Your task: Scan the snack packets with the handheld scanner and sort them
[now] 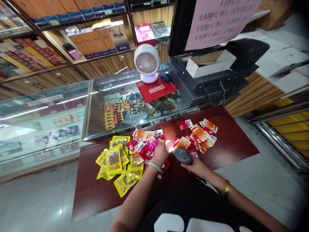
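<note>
My right hand (196,167) is wrapped round a black handheld barcode scanner (182,155), whose head points toward my left hand. Light falls on the table and on the fingertips of my left hand (161,151), which is closed beside a pile of red, white and orange snack packets (145,149). Whatever sits in those fingers is hidden. Left of this pile lie several yellow snack packets (113,160), overlapping one another. A second pile of red and orange packets (200,132) lies to the right, beyond the scanner.
All the packets rest on a dark red-brown tabletop (91,199). Behind it stands a glass display counter (96,109) bearing a white fan (146,61), a red mouse pad (148,95) and a mouse (166,77). A monitor (178,29) and an open white box (210,66) are at the right.
</note>
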`<state>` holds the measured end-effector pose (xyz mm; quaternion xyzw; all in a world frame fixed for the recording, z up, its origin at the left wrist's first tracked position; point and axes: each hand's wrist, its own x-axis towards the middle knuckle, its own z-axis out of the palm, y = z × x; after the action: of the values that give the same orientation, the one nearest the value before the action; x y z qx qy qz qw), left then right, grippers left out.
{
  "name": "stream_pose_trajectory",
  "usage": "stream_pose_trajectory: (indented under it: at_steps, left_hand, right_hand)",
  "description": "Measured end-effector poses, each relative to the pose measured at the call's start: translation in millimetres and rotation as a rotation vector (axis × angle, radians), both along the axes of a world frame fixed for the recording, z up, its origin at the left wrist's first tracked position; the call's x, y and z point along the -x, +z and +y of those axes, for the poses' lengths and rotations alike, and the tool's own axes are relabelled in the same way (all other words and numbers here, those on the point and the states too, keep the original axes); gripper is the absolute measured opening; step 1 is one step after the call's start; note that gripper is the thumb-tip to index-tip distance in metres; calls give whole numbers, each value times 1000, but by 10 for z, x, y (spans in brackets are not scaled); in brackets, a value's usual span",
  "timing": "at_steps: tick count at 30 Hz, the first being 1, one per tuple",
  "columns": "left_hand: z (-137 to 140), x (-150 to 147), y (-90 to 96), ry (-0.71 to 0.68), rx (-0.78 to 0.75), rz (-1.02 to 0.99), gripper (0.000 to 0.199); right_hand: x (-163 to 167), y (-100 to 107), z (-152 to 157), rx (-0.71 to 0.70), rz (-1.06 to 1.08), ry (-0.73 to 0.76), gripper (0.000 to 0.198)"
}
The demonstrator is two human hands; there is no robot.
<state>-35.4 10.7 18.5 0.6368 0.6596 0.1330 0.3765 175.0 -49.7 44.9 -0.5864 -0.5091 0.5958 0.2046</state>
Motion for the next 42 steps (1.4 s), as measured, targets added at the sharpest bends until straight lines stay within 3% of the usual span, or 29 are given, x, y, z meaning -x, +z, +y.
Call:
stream_pose_trajectory:
  at_steps: [4, 9, 12, 21, 23, 25, 29, 32, 36, 42]
  left_hand:
    - [120, 385, 11, -41, -123, 366, 47]
    - [365, 720, 86, -211, -154, 579, 34]
    - [446, 850, 119, -298, -189, 565, 28]
    - [439, 1276, 29, -452, -72, 451, 18]
    - [436, 1360, 29, -441, -42, 425, 16]
    - [436, 1394, 38, -329, -9, 379, 16]
    - [444, 1203, 23, 38, 92, 52, 30]
    - [442, 868, -35, 205, 110, -273, 37]
    - [393, 459, -102, 255, 111, -493, 40]
    - [375, 110, -95, 294, 142, -554, 40]
  right_hand:
    - [13, -39, -3, 8, 44, 25, 53]
    - [14, -145, -38, 3, 88, 49, 54]
    - [-7, -186, -51, -6, 85, 50, 55]
    - [-29, -65, -53, 6, 60, 6, 52]
    - [-25, -41, -52, 5, 66, -1, 52]
    - [-13, -23, -53, 1, 83, -1, 53]
    - [54, 8, -47, 2, 144, 38, 55]
    - [124, 16, -20, -31, 176, 67, 57]
    - [163, 18, 35, -62, 189, 74, 52]
    - [53, 33, 51, -48, 95, 17, 48]
